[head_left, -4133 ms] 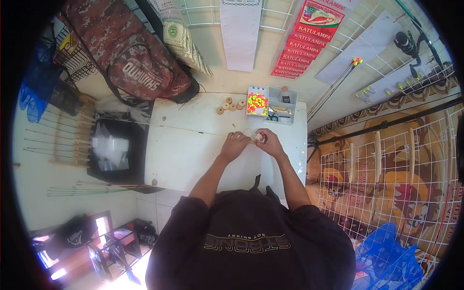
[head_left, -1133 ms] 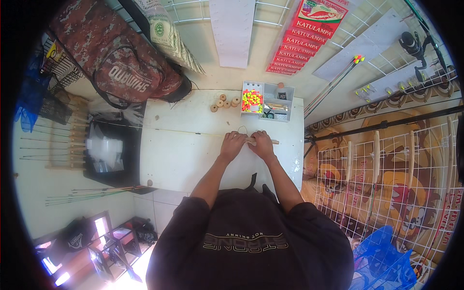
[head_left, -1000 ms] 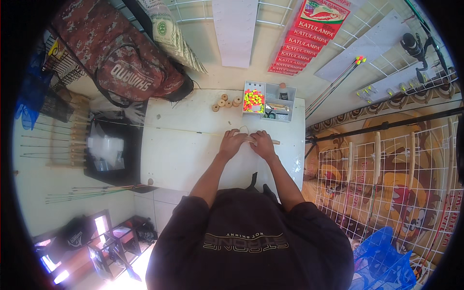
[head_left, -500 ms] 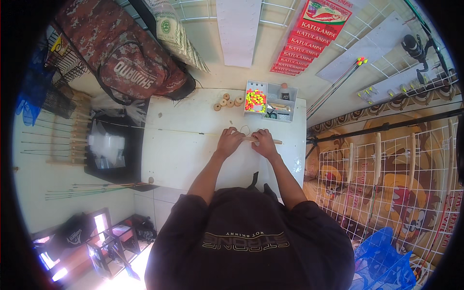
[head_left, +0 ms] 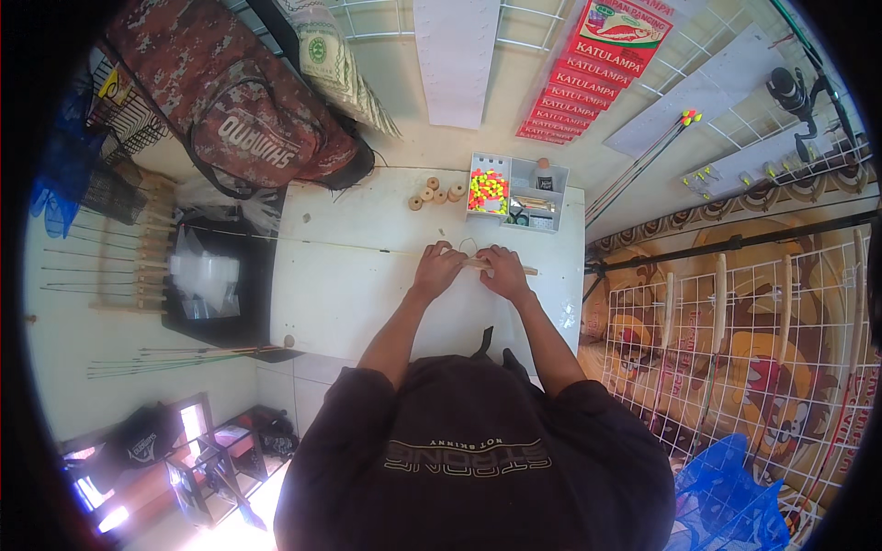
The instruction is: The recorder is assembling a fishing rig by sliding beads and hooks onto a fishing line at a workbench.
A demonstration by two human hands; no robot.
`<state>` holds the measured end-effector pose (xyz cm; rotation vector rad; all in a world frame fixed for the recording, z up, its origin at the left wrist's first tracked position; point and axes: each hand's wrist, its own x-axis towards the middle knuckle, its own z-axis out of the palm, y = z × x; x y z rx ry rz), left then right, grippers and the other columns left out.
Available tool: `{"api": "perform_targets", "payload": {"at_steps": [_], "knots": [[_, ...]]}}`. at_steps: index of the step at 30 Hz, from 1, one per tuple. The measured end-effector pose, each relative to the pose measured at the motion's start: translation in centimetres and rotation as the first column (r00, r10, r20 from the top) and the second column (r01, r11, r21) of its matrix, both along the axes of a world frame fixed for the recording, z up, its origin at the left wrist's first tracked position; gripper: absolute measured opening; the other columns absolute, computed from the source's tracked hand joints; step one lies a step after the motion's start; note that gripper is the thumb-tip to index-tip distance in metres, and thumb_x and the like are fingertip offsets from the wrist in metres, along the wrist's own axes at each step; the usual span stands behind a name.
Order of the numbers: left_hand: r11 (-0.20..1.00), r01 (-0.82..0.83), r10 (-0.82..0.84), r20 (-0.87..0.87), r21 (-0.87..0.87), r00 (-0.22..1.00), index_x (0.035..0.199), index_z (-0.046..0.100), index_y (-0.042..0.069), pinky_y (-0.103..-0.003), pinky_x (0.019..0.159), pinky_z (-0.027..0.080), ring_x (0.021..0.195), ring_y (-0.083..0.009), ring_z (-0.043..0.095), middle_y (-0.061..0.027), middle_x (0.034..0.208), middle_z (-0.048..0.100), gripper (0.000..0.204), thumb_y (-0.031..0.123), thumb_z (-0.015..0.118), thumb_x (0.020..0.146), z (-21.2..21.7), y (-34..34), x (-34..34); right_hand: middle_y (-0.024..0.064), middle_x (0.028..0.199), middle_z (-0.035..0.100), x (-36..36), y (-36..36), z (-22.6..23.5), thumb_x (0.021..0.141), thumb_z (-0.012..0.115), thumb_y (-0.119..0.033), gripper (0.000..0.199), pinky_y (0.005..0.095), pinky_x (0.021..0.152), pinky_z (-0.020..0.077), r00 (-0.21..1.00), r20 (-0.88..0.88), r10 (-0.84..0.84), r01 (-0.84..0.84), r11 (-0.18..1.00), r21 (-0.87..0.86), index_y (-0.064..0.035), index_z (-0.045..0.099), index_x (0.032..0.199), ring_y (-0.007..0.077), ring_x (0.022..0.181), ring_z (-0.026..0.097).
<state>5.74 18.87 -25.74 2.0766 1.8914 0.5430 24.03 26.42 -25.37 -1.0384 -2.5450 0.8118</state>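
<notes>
Over the white table [head_left: 331, 303], my two hands are close together on a short fishing rod with a pale wooden handle [head_left: 530, 271]. My left hand [head_left: 441, 266] is closed around the part where the thin rod shaft [head_left: 354, 247] runs off to the left. Beside it, my right hand [head_left: 502, 272] grips the handle, whose end sticks out to the right. A small loop of thin line [head_left: 469, 242] stands up between the hands. What the fingertips pinch is too small to make out.
Beyond my hands sits a grey divided box [head_left: 536, 220] with bright floats [head_left: 488, 192] and a small bottle [head_left: 543, 175]. Several wooden spools [head_left: 426, 194] lie left of it. A camouflage bag [head_left: 248, 119] leans at the far left; plastic packets [head_left: 204, 275] lie on black material beside the table.
The whole view has shifted very slightly. Both hands keep nearly the same hold and place on the rod.
</notes>
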Motion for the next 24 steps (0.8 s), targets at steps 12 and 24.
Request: {"api": "perform_targets", "payload": {"at_steps": [12,24], "knots": [[1.0,-0.02,0.02,0.0,0.009,1.0,0.102,0.067,0.015,-0.037,0.088,0.039,0.106,-0.0184,0.05,0.0006,0.099,0.065,0.02,0.02,0.062,0.083,-0.32,-0.05,0.27,0.0104,0.091,0.057,-0.63,-0.35,0.22,0.074,0.068,-0.014,0.03,0.0402,0.075,0.0483,1.0,0.0,0.008,-0.008,1.0,-0.029,-0.0082,0.064,0.103,0.0302,0.084,0.059],[0.997,-0.035,0.036,-0.007,0.069,0.999,0.099,0.065,0.015,-0.037,0.089,0.038,0.105,-0.0191,0.051,0.0013,0.095,0.065,0.018,0.02,0.061,0.082,0.08,-0.09,-0.19,0.0104,0.095,0.06,-0.76,-0.62,-0.07,0.076,0.066,-0.015,0.028,0.0392,0.082,0.0465,1.0,-0.021,-0.01,0.011,1.0,0.024,-0.006,0.064,0.103,0.0294,0.092,0.057]]}}
